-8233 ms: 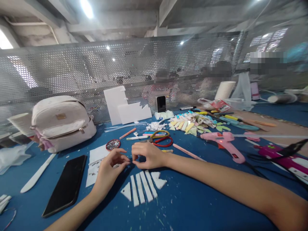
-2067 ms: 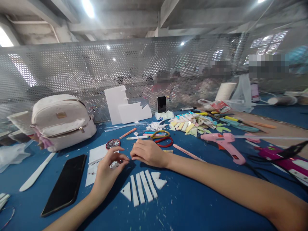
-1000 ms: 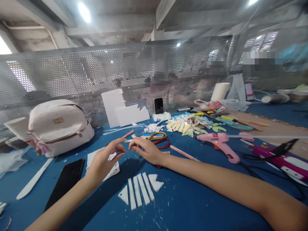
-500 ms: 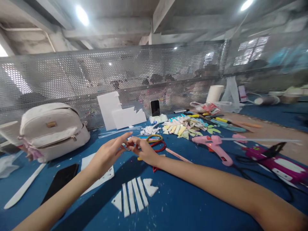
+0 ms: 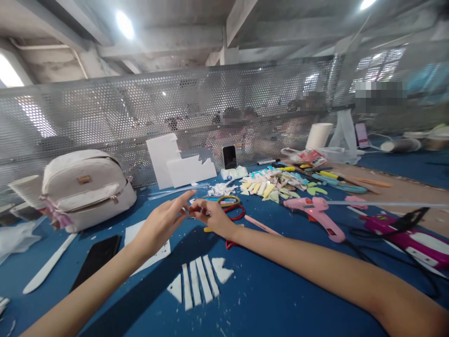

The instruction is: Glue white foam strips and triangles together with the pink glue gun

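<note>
My left hand [image 5: 167,217] and my right hand [image 5: 214,216] meet above the blue table, fingertips close together. On the left hand the fingers reach forward, apart, with the index finger stretched out. The right hand's fingers are bent into a pinch against the left fingertips; anything between them is too small to make out. Below them lie cut white foam pieces in a fish shape: a triangular head [image 5: 176,288], several strips [image 5: 196,282] and a notched tail [image 5: 222,270]. Behind the right hand are red-handled scissors [image 5: 239,213], partly hidden. A white sheet [image 5: 159,252] lies under the left forearm.
A pink glue gun [image 5: 321,213] lies at right beside a magenta power strip [image 5: 403,241] with black cables. Foam scraps [image 5: 270,183] are heaped at the back. A white backpack [image 5: 87,192], a dark phone [image 5: 96,262] and a white blade-shaped piece [image 5: 49,267] are at left.
The view has shifted slightly, so the table things appear a little further right. My hands stay together, with only slight finger movement. The foam pieces keep their arrangement.
</note>
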### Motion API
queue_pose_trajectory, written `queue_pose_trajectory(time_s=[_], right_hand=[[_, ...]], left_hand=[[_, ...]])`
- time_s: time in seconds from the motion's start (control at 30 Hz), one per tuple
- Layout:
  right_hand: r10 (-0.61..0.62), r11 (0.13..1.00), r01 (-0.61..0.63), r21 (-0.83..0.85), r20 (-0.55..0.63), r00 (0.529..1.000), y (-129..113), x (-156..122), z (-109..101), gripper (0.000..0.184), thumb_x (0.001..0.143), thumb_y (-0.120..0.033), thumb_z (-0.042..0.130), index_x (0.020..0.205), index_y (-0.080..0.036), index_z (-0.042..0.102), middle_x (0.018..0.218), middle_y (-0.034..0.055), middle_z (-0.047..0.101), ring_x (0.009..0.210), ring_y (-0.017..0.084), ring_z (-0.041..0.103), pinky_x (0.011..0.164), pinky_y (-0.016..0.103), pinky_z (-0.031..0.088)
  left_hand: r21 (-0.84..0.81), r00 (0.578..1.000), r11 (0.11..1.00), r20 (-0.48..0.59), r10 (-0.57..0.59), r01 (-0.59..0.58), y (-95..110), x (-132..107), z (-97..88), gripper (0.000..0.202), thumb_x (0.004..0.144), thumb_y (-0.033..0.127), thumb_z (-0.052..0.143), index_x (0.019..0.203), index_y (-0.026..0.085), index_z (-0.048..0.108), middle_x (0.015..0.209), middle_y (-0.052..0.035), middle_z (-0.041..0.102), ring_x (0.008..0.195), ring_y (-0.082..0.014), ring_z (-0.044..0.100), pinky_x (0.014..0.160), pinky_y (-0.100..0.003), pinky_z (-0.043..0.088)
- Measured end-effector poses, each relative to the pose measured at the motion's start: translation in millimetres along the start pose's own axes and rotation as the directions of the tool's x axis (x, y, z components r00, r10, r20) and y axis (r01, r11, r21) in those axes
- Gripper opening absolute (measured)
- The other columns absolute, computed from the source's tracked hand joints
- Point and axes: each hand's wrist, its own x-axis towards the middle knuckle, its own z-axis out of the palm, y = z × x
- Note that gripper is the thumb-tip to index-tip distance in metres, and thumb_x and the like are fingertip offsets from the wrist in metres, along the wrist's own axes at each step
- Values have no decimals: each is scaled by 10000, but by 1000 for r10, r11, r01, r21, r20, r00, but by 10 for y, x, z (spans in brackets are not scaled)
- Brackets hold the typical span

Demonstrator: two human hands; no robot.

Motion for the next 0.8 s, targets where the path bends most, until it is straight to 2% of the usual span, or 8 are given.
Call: queue_pose_trajectory(time_s=[0.17, 0.23, 0.3, 0.4, 0.43, 0.53, 0.67, 0.8], right_hand=[[-37, 999, 37, 6, 3, 999, -62, 8, -18, 219, 961, -343, 633, 874, -143, 650, 860, 7, 651, 768, 151, 632, 698, 318, 541], [-46, 999, 46, 12, 8, 999, -93, 12, -29, 217, 944, -342, 655, 858, -143, 658, 871, 9, 643, 772, 149, 619, 689, 309, 530], [-49, 999, 49, 21, 5, 999, -114, 15, -37, 213, 941, -340, 658, 859, -144, 672, 870, 8, 633, 759, 143, 604, 671, 296, 518], [-38, 999, 38, 28, -2, 999, -124, 18, -41, 203, 938, -334, 662, 871, -145, 694, 825, -2, 621, 710, 132, 585, 643, 281, 499], [-30, 999, 30, 26, -3, 1000, -124, 20, -41, 198, 932, -332, 671, 871, -146, 700, 811, -3, 623, 694, 129, 580, 638, 279, 496], [-5, 1000, 5, 21, -5, 1000, -120, 30, -42, 190, 907, -335, 706, 857, -151, 713, 786, 6, 647, 685, 133, 589, 646, 283, 495], [22, 999, -22, 23, -7, 1000, -108, 46, -48, 175, 895, -338, 717, 811, -184, 723, 774, 16, 664, 695, 147, 608, 643, 278, 489], [33, 999, -33, 20, 5, 999, -85, 52, -43, 104, 896, -315, 716, 892, -215, 743, 794, 14, 676, 724, 161, 619, 664, 283, 489]], left_hand=[[23, 998, 998, -31, -61, 62, -93, -185, -132, 489, 968, 284, 468, 1453, 293, 398, 1174, -67, 690, 1087, -226, 649, 942, -370, 502], [52, 992, 991, -41, -122, 124, -254, -304, -228, 425, 942, 343, 518, 1364, 288, 516, 1269, -84, 659, 1176, -290, 604, 998, -442, 460], [52, 986, 984, -19, -168, 169, -453, -448, -317, 313, 908, 380, 549, 1187, 273, 642, 1180, -72, 710, 1079, -290, 659, 965, -415, 481], [25, 969, 970, 54, -242, 241, -693, -682, -377, 244, 887, 404, 552, 1014, 260, 703, 844, -24, 767, 739, -213, 724, 689, -262, 541], [16, 962, 965, 78, -261, 260, -736, -755, -368, 241, 886, 413, 553, 987, 259, 708, 801, -12, 766, 704, -200, 726, 656, -242, 540], [16, 947, 953, 102, -303, 303, -761, -920, -258, 252, 912, 394, 520, 959, 232, 707, 862, -29, 774, 759, -196, 733, 682, -240, 540], [48, 945, 953, 122, -302, 299, -718, -1000, -54, 241, 930, 352, 507, 933, 242, 721, 947, -43, 762, 855, -228, 697, 825, -341, 495], [70, 951, 960, 136, -279, 272, -734, -1006, 33, 209, 938, 322, 522, 986, 266, 718, 1005, -36, 748, 905, -249, 662, 882, -403, 449]])
